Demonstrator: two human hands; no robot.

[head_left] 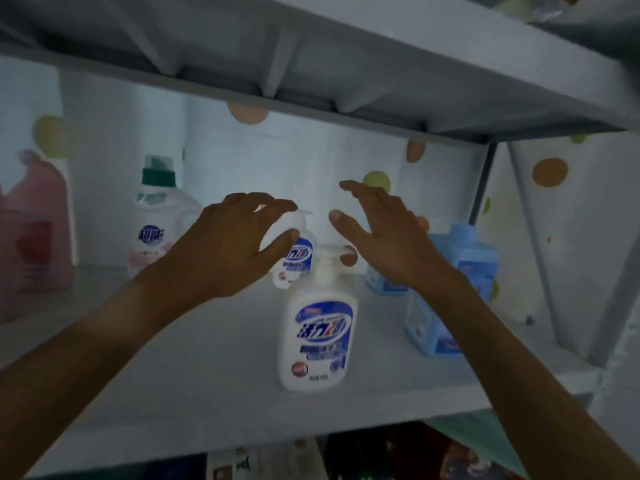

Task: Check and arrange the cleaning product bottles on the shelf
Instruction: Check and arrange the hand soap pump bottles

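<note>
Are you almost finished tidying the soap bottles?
Partly. The front pump bottle and green-capped bottle stand upright on the shelf. Right now the left hand reaches around the back pump bottle, though a firm grip isn't clear; the right hand hovers open. The blue bottles still look unsorted.
</note>
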